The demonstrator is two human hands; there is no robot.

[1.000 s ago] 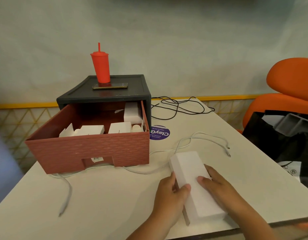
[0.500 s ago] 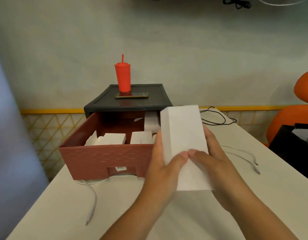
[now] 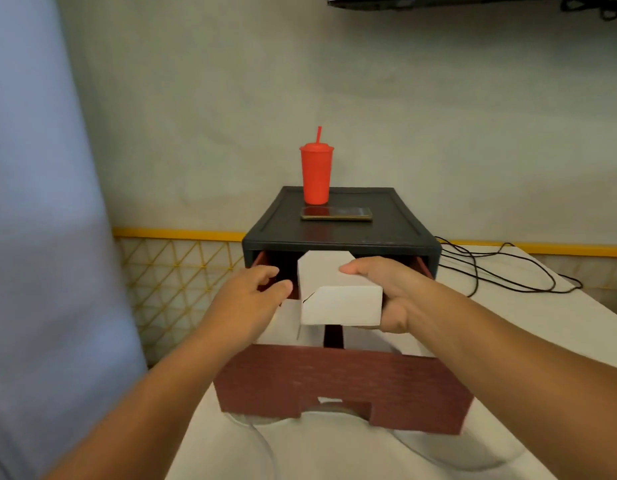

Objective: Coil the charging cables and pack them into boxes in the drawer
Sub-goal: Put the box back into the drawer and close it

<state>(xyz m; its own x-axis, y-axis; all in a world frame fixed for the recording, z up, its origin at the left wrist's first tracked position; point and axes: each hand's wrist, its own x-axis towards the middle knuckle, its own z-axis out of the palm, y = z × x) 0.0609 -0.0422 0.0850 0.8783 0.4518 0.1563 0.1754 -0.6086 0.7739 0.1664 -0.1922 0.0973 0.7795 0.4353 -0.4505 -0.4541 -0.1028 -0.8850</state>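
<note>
With my right hand (image 3: 393, 292) gripping the box (image 3: 338, 303) at mid-frame above the open drawer (image 3: 335, 379), and my left hand (image 3: 251, 299) just left of it, fingers loosely curled on nothing, I should lower the box level into a free gap.

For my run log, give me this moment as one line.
right hand grips box | box over open drawer | left hand beside box
</note>
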